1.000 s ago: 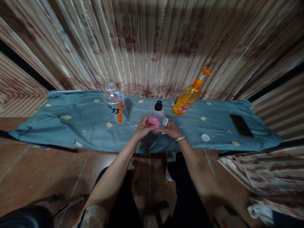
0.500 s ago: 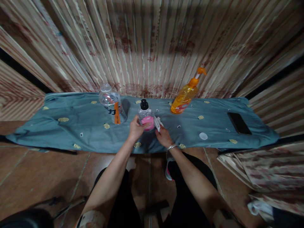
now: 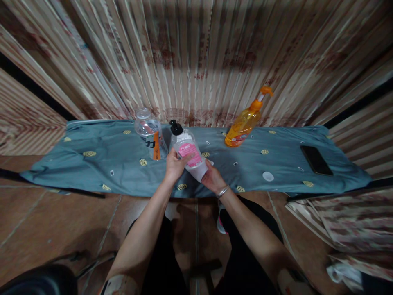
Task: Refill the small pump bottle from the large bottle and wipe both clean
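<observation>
A clear plastic bottle with a pink label and a black cap leans to the left in front of me, its base towards my right. My left hand grips its left side, the thumb lying across the label. My right hand is closed at the lower right of the bottle, holding a white tissue against its base; most of the tissue is hidden. A larger clear bottle without a cap, with an orange and black label, stands just left of my left hand.
An orange pump bottle stands at the back right of the cloth-covered table. A round white disc and a black phone lie further right. A striped curtain hangs behind.
The pink-labelled bottle has gone from upright to tilted, its cap swinging left. My right hand, with the tissue, has moved from its side down to its base.
</observation>
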`<act>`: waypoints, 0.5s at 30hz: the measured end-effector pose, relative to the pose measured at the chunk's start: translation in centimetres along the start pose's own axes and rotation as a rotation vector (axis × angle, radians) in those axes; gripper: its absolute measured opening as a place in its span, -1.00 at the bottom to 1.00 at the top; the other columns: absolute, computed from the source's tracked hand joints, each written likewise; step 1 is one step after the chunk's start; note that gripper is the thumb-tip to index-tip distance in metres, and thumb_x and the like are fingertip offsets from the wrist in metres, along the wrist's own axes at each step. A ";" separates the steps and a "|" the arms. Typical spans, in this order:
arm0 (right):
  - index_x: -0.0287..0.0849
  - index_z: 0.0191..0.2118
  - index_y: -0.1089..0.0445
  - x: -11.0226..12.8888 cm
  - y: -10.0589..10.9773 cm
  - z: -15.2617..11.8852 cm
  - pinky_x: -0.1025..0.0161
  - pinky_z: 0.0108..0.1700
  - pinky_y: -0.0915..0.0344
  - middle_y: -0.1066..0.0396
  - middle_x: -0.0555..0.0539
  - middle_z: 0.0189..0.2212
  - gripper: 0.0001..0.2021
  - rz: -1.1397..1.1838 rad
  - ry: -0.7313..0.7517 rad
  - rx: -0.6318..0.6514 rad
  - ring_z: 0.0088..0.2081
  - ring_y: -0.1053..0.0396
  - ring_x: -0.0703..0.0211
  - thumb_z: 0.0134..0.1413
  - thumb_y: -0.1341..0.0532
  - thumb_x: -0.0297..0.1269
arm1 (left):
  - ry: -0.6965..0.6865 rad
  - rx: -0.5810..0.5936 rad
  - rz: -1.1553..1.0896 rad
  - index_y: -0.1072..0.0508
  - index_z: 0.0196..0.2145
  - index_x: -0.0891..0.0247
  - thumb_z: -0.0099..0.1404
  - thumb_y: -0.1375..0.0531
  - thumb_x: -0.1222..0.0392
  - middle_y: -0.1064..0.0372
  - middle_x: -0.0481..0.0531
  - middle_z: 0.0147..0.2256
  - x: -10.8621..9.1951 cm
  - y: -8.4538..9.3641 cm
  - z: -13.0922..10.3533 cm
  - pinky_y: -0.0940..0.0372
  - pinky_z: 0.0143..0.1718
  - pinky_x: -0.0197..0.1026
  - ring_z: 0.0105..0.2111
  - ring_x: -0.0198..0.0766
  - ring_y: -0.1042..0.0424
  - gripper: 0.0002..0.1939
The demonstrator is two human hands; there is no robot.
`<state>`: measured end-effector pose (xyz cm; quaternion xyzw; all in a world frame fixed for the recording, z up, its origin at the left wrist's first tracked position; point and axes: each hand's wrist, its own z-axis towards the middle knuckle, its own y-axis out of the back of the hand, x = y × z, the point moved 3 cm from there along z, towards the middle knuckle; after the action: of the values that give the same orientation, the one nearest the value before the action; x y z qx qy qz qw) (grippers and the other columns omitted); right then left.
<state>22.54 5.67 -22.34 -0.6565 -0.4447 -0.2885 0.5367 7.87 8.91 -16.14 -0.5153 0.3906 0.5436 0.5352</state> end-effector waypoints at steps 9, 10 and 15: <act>-0.17 0.06 -0.41 0.2 0.4 -1.3 -0.09 0.19 -0.46 -0.58 -0.24 0.03 -0.45 0.022 0.072 -0.074 0.12 -0.52 -0.12 0.17 -0.20 0.20 | -0.060 -0.033 0.164 -0.45 -0.25 0.22 -0.15 -0.53 0.00 -0.51 -0.02 -0.32 0.4 0.2 -0.2 -0.41 -0.15 -0.13 -0.29 -0.20 -0.49 -0.45; -0.16 0.07 -0.40 0.4 0.4 -1.2 -0.08 0.17 -0.47 -0.57 -0.24 0.04 -0.40 -0.001 0.095 -0.086 0.13 -0.51 -0.12 0.14 -0.20 0.25 | -0.054 -0.022 0.160 -0.44 -0.25 0.22 -0.15 -0.53 0.00 -0.51 -0.03 -0.32 0.4 0.0 -0.3 -0.41 -0.15 -0.13 -0.30 -0.20 -0.49 -0.45; -0.17 0.09 -0.39 3.0 1.4 -0.8 -0.05 0.07 -0.50 -0.58 -0.23 0.00 -0.30 -0.197 0.284 -0.155 0.10 -0.52 -0.15 0.17 -0.07 0.37 | -0.053 0.017 0.127 -0.42 -0.28 0.22 -0.15 -0.53 -0.05 -0.52 -0.01 -0.30 -0.2 -0.6 -0.6 -0.40 -0.14 -0.13 -0.29 -0.20 -0.49 -0.45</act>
<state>25.16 5.65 -20.14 -0.6017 -0.4032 -0.4628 0.5112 8.51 8.33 -16.02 -0.4702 0.4128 0.5867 0.5140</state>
